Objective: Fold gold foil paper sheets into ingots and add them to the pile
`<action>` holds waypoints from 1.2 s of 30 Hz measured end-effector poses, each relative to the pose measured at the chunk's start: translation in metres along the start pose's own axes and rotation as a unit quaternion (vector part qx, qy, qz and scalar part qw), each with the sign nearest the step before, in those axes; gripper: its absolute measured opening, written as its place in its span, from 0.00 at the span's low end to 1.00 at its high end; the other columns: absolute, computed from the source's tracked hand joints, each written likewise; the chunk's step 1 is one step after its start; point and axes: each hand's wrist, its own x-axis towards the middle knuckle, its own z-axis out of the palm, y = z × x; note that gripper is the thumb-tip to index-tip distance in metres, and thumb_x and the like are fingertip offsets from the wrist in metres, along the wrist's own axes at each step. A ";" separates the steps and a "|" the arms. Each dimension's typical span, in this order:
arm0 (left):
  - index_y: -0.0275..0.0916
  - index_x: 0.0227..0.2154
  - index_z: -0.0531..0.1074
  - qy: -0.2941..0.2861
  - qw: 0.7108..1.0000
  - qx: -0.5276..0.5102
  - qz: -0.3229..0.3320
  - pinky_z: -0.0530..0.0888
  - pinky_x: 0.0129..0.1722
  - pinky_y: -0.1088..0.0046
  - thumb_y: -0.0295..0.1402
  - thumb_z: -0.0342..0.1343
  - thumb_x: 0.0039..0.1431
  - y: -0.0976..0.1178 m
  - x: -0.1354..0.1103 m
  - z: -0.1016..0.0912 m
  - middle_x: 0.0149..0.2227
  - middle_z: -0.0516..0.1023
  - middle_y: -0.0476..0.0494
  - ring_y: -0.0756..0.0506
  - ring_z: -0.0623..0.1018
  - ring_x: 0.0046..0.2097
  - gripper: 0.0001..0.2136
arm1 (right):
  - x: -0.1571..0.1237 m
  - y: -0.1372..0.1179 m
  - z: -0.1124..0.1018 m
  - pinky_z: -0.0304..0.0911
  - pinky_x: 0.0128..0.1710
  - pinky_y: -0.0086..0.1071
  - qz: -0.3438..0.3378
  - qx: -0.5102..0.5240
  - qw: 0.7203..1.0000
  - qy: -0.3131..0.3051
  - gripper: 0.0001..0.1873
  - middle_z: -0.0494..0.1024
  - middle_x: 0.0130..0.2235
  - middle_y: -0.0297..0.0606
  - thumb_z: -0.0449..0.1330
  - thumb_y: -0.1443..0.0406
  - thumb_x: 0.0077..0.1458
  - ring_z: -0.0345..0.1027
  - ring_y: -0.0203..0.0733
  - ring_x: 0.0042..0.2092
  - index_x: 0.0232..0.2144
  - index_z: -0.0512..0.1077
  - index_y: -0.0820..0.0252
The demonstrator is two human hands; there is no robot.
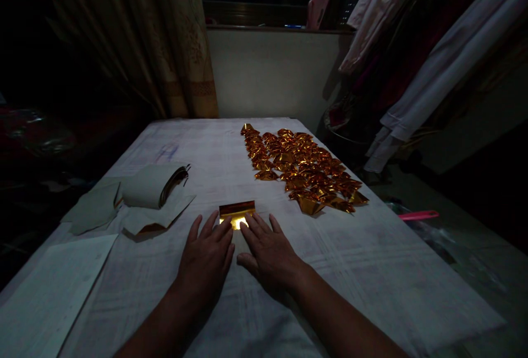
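A small sheet of gold foil paper [237, 209] lies on the cloth-covered table in front of me, with a darker band along its far edge. My left hand [207, 253] rests palm down, its fingertips on the sheet's left near side. On the right near side, my right hand [268, 248] presses with its fingers stretched out. Both hands are open and flat, and they cover the near corners of the foil. Beyond them to the right spreads a pile of folded gold foil pieces [305, 165], several of them boat-shaped.
Left of my hands sit a curled stack of pale paper sheets [144, 185] and loose sheets [93, 209]. A white sheet [53, 292] lies at the table's left edge. Clothes [437, 66] hang at the right; a curtain [165, 44] hangs behind. A pink cup [317, 12] stands on the sill.
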 end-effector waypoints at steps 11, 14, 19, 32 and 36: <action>0.42 0.49 0.76 0.002 0.999 -0.037 -0.014 0.62 0.63 0.44 0.30 0.45 0.67 -0.002 0.002 0.005 0.52 0.81 0.39 0.37 0.78 0.53 0.15 | 0.003 0.013 -0.011 0.50 0.64 0.57 0.056 -0.029 0.995 0.071 0.21 0.68 0.64 0.47 0.55 0.58 0.66 0.59 0.55 0.65 0.57 0.71 0.58; 0.42 0.49 0.76 0.004 0.999 -0.039 -0.014 0.64 0.62 0.45 0.31 0.46 0.67 -0.005 0.003 0.006 0.51 0.81 0.39 0.37 0.79 0.53 0.15 | 0.002 0.034 -0.030 0.60 0.53 0.44 0.116 -0.039 0.975 0.184 0.15 0.80 0.50 0.43 0.54 0.66 0.64 0.70 0.49 0.52 0.49 0.77 0.55; 0.40 0.48 0.77 0.000 0.999 -0.043 -0.025 0.66 0.60 0.46 0.31 0.47 0.67 -0.006 0.005 0.007 0.50 0.81 0.37 0.36 0.79 0.52 0.15 | -0.015 0.073 -0.062 0.60 0.49 0.45 0.264 -0.133 0.925 0.240 0.14 0.79 0.48 0.45 0.57 0.65 0.62 0.68 0.54 0.50 0.48 0.78 0.57; 0.37 0.47 0.78 0.034 0.999 -0.034 0.004 0.75 0.51 0.54 0.31 0.48 0.66 -0.010 0.004 0.011 0.48 0.81 0.35 0.36 0.79 0.48 0.14 | -0.035 0.098 -0.065 0.59 0.45 0.40 0.256 -0.129 0.936 0.203 0.09 0.79 0.40 0.41 0.59 0.69 0.58 0.69 0.50 0.45 0.32 0.79 0.56; 0.36 0.46 0.78 0.072 0.997 -0.029 0.021 0.76 0.49 0.55 0.30 0.48 0.66 -0.012 0.004 0.016 0.47 0.81 0.34 0.37 0.80 0.47 0.14 | -0.035 0.101 -0.060 0.58 0.41 0.37 0.234 -0.089 0.948 0.197 0.06 0.79 0.38 0.38 0.60 0.69 0.56 0.69 0.48 0.43 0.30 0.76 0.56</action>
